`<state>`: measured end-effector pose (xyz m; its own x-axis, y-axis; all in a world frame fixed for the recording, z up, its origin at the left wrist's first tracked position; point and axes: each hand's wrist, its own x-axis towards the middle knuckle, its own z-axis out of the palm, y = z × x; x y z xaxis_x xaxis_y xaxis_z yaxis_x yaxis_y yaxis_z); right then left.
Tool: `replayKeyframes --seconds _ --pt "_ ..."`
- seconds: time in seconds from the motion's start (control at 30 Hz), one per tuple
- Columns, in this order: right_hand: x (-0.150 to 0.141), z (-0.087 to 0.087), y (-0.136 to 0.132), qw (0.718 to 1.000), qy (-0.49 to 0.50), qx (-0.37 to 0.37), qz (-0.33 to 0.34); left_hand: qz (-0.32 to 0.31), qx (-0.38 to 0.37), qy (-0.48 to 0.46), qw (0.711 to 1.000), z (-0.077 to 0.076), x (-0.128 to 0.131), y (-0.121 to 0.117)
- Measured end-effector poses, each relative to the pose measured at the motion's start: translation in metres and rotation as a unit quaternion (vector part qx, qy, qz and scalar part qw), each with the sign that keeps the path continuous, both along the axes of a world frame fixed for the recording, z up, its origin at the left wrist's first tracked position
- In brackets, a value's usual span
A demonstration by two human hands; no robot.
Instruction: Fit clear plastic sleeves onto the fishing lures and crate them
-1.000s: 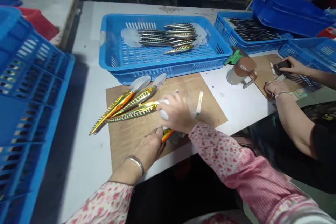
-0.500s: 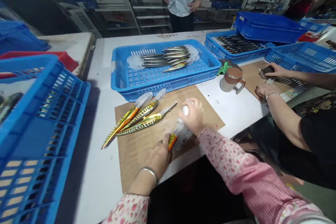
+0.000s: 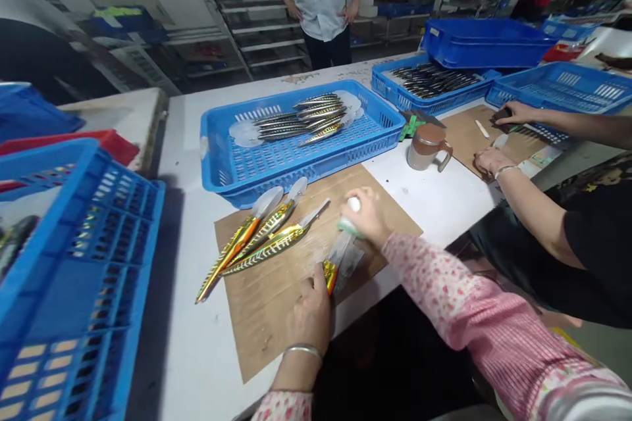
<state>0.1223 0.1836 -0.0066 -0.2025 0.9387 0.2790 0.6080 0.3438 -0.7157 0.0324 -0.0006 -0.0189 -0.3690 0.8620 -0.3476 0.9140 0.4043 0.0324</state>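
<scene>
My left hand (image 3: 312, 312) is closed on a gold and orange fishing lure (image 3: 330, 271), whose body is mostly hidden under the fingers. Its clear lip (image 3: 340, 247) points away from me over a brown cardboard sheet (image 3: 266, 329). Closed in my right hand (image 3: 370, 214) is a small tool with a white knob (image 3: 354, 204) and a pale green base (image 3: 349, 229), down at the clear lip; its exact kind I cannot make out. Clear film-like pieces (image 3: 353, 260) lie beside the lure. Left of my hands, three gold lures (image 3: 266, 245) with clear lips rest on the cardboard and table.
A blue basket (image 3: 296, 171) of striped lures stands behind the cardboard. Right of it are a brown-lidded mug (image 3: 425, 146) and more blue baskets (image 3: 553, 89). A co-worker's hands (image 3: 494, 161) work at the right. A tall blue crate (image 3: 99, 263) borders the left.
My view has shifted slightly. The tool in my right hand, blurred before, shows more clearly at the lure's lip. My left hand keeps its hold on the lure.
</scene>
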Motion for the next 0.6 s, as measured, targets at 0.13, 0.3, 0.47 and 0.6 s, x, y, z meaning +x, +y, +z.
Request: replayKeyframes --seconds 0.13,0.3,0.47,0.6 --pt "-0.019 -0.002 -0.058 0.989 -0.02 0.085 0.117 0.008 -0.015 0.006 1.0 0.003 0.001 0.001" --pt "-0.008 -0.002 0.004 0.998 -0.03 -0.041 0.039 0.006 -0.017 -0.008 1.0 0.008 -0.001 0.001" --pt "0.0 0.0 0.04 0.999 0.01 -0.051 -0.005 0.011 -0.014 -0.006 1.0 0.007 0.004 0.0" --pt "-0.011 -0.001 -0.021 0.999 -0.019 0.01 0.048 0.018 -0.009 0.01 1.0 0.006 0.008 0.0"
